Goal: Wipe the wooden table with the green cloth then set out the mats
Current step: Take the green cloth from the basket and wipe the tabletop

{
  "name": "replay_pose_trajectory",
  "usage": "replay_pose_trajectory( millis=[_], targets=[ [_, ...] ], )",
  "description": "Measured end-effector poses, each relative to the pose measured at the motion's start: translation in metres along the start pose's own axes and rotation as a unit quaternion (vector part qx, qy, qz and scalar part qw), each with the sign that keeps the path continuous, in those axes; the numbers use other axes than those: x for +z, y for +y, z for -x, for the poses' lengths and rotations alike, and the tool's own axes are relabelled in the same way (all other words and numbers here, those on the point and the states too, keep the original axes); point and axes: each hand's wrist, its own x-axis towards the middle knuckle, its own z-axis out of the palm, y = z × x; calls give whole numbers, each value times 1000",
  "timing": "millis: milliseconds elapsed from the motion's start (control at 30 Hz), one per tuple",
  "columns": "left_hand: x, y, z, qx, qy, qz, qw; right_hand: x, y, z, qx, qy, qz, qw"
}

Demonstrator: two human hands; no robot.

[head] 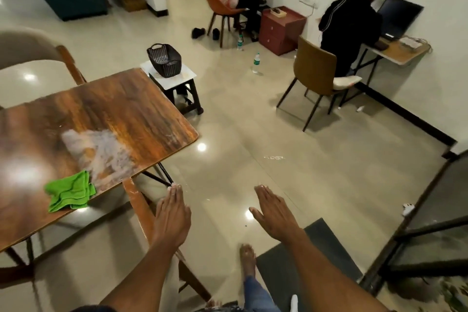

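**Green cloth waits at the bench edge, both hands free**

Green microfibre cloth (69, 191), crumpled and folded on itself, lies on the near edge of the brown wood-grain bench (106, 109), just beside a whitish smeared patch (101, 149) on the top. We judge that patch to be residue not yet wiped, so the wiping step looks unfinished.

Our left hand (172, 218) and right hand (274, 215) are both out over the glossy beige tiled floor (253, 121), well apart from the cloth, fingers straight and holding nothing. We see no mats in this view; a dark woven plastic basket (164, 59) stands on a small white-topped stool (174, 76) beyond the bench's far corner, and we cannot tell what it holds.

What could go wrong from here, as we judge it:

- The cloth sits so near the rim that a careless grab could drag it off onto the floor.
- Wiping outward toward the edge could push the residue onto the tiles, which already look slick underfoot, and our bare foot (247, 258) stands close by.
- Laying mats before the patch is cleared would trap the smear beneath them.
- Leaning on the bench edge might shift it, since it stands on thin legs.
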Motion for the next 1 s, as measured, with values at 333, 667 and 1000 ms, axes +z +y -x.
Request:
replay_pose_trajectory(
  millis=[333,667,1000],
  targets=[
    [-42,60,-67,-104,100,-22,989,-93,11,-156,-158,16,74,985],
    [-17,53,-44,-202,61,-39,977,-89,-4,-224,-274,3,33,961],
    [-23,52,-77,-251,45,-59,965,-63,-2,-247,-275,-61,10,959]
  ],
)
